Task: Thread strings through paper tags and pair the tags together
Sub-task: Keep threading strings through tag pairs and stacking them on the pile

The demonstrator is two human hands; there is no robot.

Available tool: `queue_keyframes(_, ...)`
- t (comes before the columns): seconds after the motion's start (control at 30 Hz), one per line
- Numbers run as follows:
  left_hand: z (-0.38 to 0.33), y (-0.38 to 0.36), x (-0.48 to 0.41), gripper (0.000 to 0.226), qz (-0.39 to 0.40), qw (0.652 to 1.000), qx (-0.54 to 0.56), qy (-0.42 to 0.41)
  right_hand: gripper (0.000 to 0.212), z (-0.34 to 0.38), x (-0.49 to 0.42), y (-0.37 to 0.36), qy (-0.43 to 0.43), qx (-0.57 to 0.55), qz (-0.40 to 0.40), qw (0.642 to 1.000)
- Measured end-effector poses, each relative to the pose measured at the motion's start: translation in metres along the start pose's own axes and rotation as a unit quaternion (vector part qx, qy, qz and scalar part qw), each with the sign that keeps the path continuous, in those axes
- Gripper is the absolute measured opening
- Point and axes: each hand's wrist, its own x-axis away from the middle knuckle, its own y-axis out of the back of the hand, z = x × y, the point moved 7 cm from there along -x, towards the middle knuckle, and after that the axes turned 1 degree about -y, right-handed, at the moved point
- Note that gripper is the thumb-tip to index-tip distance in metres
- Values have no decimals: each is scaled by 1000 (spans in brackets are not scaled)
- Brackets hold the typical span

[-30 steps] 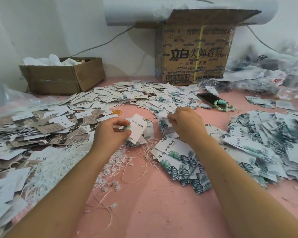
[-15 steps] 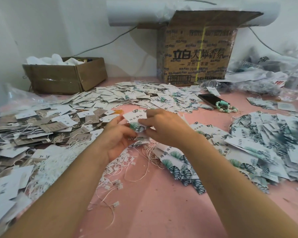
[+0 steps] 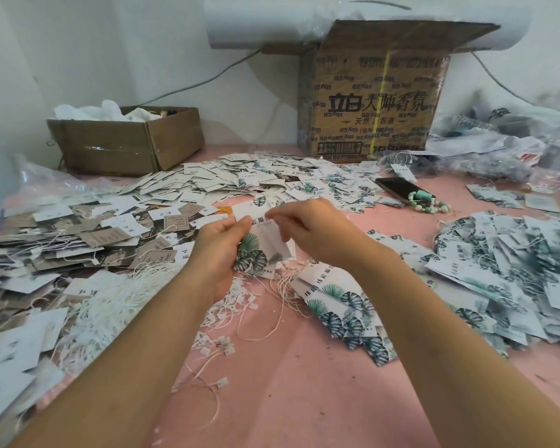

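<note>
Left hand (image 3: 219,250), right hand (image 3: 314,231) on tag (image 3: 256,250), perhaps 服; 立白 box (image 3: 369,101)

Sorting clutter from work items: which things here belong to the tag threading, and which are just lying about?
Job: held tags, gripped by left hand and right hand; strings; tag piles.
Lying about: phone; beads; tall box; low box.

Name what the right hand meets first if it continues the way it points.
Likely the leaf-print tag gripped by the left hand; the right hand points leftward and pinches at its top.
</note>
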Motion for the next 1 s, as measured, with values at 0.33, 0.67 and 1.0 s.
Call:
queue_keyframes(0.33,-13,-6,3,15,2,992,-63,-110,9,-9,2,23,-51,-153,-117,980)
queue_keyframes(0.67,-18,-17,11,22,26,988,-87,-123,5,-13,0,28,-72,-80,-167,980)
queue_keyframes(1.0,-20,-25,17,17,76,984,-90,-133,11,-11,2,32,-71,-57,-209,974)
